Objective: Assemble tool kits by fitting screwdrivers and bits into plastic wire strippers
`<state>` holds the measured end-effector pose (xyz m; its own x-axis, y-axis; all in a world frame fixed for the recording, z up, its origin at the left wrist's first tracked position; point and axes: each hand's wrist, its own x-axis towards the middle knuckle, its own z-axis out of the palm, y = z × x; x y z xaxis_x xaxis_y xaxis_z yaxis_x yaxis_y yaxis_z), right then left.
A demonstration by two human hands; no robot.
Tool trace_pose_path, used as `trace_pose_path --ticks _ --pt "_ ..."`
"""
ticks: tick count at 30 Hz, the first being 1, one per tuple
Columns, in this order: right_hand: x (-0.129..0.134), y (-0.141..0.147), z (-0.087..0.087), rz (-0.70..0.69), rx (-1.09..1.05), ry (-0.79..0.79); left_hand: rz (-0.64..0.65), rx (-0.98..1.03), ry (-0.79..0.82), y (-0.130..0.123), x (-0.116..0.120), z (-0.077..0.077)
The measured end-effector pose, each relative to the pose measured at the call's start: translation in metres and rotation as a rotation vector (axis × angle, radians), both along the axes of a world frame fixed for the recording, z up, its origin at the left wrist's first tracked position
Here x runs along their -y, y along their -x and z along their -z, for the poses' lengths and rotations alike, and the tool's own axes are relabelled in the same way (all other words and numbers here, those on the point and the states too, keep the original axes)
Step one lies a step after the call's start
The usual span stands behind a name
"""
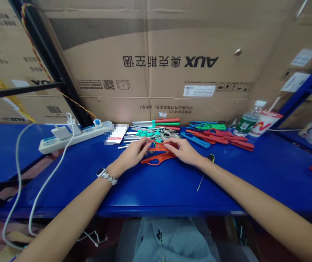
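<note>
An orange plastic shell point(158, 146) is held between my two hands, above the blue table. My left hand point(135, 153) pinches its left end, and my right hand point(182, 150) grips its right end. Just below them, a second orange shell with a trigger loop point(158, 159) lies on the table. Behind my hands are green plastic parts and a heap of small metal pieces point(169, 134). Metal rods with red and green handles point(167, 120) lie farther back. A screwdriver point(211, 158) rests partly behind my right forearm.
Red shells point(221, 138) and blue and green ones point(212, 126) are piled right of centre. A bottle point(247, 122) and a cup point(265, 123) stand at the back right. A power strip point(76, 136) with white cables lies left, beside a white card point(118, 133). Cardboard point(167, 80) backs the table point(158, 189).
</note>
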<state>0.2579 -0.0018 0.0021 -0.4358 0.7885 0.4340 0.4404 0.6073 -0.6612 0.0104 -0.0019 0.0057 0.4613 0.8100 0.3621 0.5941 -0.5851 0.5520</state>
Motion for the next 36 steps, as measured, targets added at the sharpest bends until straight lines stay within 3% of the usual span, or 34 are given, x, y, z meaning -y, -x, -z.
trace_pose_path --ticks 6,10,18,21,25,27,30,36 --pt "-0.004 -0.011 -0.001 0.070 -0.012 -0.026 -0.043 0.088 -0.013 -0.001 0.002 -0.003" --pt "-0.004 -0.021 -0.002 0.153 -0.026 -0.035 -0.005 0.168 -0.027 -0.005 0.007 -0.005" --pt "0.007 -0.038 -0.016 0.217 0.259 -0.276 0.044 0.421 0.252 -0.033 -0.007 -0.007" --pt "0.005 -0.047 -0.019 0.182 0.338 -0.231 0.034 0.358 0.276 -0.041 -0.010 -0.007" --pt "0.005 -0.058 -0.018 0.144 0.269 -0.087 -0.055 0.066 -0.052 -0.036 0.002 -0.005" --pt "0.006 -0.061 -0.017 0.125 0.183 -0.086 -0.008 -0.135 -0.152 -0.029 0.008 -0.004" --pt "0.012 -0.060 -0.017 0.046 0.180 -0.101 0.073 -0.325 -0.150 -0.021 0.007 -0.003" --pt "0.026 -0.042 -0.016 -0.078 0.472 -0.105 0.006 -0.322 -0.227 -0.017 -0.004 0.000"
